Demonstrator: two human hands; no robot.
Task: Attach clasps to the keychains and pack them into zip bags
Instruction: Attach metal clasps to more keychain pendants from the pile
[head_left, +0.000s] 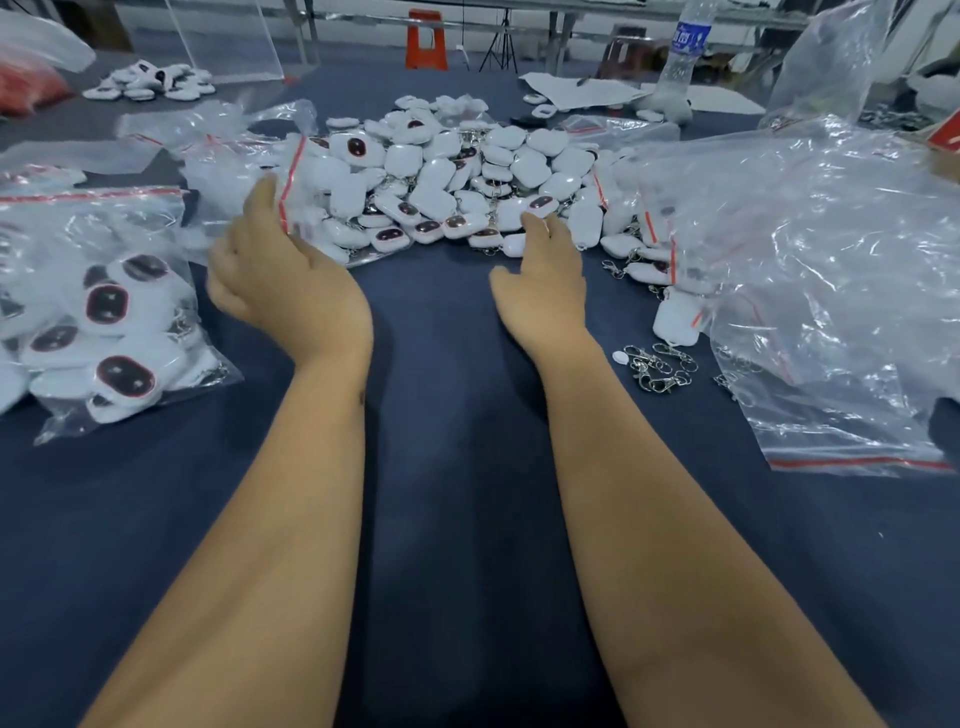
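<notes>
A big heap of white keychains (452, 176), some showing dark oval faces, lies on the blue table ahead of me. My left hand (275, 270) is at the heap's left edge, fingers spread, touching a clear zip bag (249, 156) with a red strip. My right hand (545, 270) reaches the heap's near edge with fingers apart, its fingertips at a keychain; it grips nothing that I can see. Loose metal clasps (657, 366) lie to the right of my right forearm. A filled zip bag (104, 322) of keychains rests at the left.
A pile of empty clear zip bags (831, 270) covers the right side. A water bottle (683, 57) and white paper (582, 91) stand at the back. More keychains (150, 80) lie at the far left, near a clear box. An orange stool (426, 39) is beyond the table.
</notes>
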